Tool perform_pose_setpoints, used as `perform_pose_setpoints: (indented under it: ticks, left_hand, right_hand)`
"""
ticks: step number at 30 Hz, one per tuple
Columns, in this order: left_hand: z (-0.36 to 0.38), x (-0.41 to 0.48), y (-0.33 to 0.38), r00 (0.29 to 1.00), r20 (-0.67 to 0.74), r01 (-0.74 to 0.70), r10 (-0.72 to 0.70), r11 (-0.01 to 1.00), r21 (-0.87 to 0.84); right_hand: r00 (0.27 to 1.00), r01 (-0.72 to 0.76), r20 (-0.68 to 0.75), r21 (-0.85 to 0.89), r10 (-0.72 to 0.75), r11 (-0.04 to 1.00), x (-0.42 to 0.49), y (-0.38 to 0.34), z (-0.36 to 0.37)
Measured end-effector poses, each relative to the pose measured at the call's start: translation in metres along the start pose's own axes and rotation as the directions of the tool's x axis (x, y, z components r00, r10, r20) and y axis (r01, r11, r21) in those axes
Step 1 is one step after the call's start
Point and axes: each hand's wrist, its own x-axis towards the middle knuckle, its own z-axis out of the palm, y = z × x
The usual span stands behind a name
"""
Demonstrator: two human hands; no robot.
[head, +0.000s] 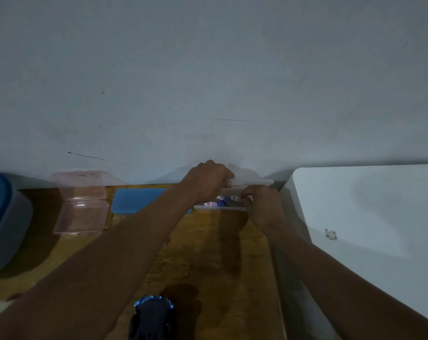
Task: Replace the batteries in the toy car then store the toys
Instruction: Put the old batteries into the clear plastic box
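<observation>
Nearest us sat the toy car (154,317), dark with a glossy blue edge, on the wooden surface (208,253) at the bottom of our view, between our two forearms and well apart from either hand. Farther out, our left grip (208,182) was curled over the far rim of a shallow white tray (220,208), fingers clamped on that rim. Our right grip (263,208) reached into the tray from its right end, fingertips pinched together on the end of one battery (235,198). Two more batteries (214,204), white and blue, lay loose in the tray just left of it. Beside the tray on the left lay a flat blue panel (134,201), partly hidden by our left forearm. Beyond it stood a clear pink box (81,204), and at the far left edge a grey container (4,217) with a blue top. On the right a white cabinet (355,204) stood against the surface. A grey wall (208,82) rose behind everything.
</observation>
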Motion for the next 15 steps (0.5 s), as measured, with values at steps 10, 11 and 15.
perform_pose_setpoints:
  ticks: [10, 11, 15]
  left_hand:
    - [0.019, -0.027, 0.013, 0.998, -0.051, -0.031, 0.042, 0.978, 0.206]
    - [0.023, -0.031, 0.014, 0.995, -0.074, -0.053, 0.072, 0.972, 0.228]
    - [0.037, -0.043, 0.013, 0.978, -0.152, -0.090, 0.147, 0.940, 0.330]
  right_hand:
    - [0.985, 0.011, -0.171, -0.076, -0.024, 0.997, -0.037, 0.016, -0.011]
    - [0.980, -0.016, -0.197, -0.046, 0.007, 0.999, -0.039, 0.017, -0.012]
    - [0.984, -0.022, -0.179, -0.019, 0.018, 1.000, -0.042, 0.020, -0.015]
